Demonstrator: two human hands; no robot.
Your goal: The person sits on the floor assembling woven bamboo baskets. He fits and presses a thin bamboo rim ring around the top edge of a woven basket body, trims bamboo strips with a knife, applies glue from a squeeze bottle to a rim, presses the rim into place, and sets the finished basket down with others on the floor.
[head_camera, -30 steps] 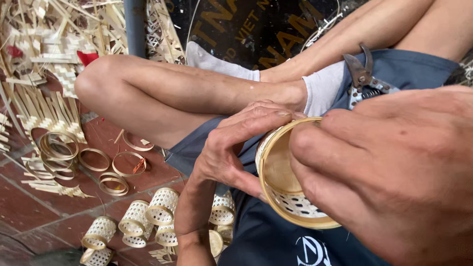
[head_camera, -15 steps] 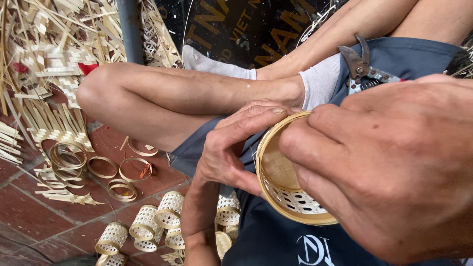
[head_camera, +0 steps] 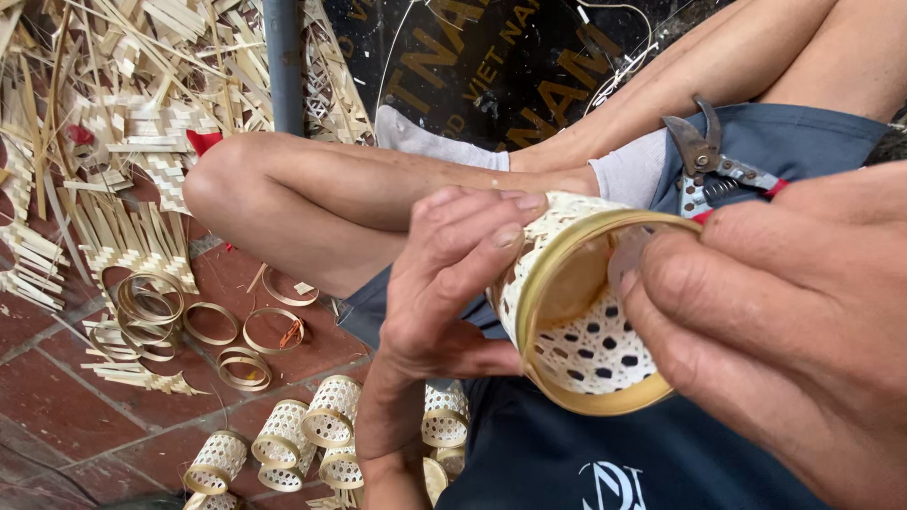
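Basket: a small woven bamboo basket (head_camera: 581, 312) with a hoop rim sits over the lap, its open mouth toward the camera.
Left hand (head_camera: 444, 283): at 9 o'clock of the basket, grip closed around its woven wall, fingertips on top.
Right hand (head_camera: 784, 331): at 3 o'clock, thumb pressed on the rim, grip grasping the basket.
Shears: metal pruning shears (head_camera: 709, 161) lie at 1 o'clock on the blue shorts.
Floor: finished baskets (head_camera: 283, 434) and bamboo hoops (head_camera: 213, 326) at 8 o'clock on red brick.
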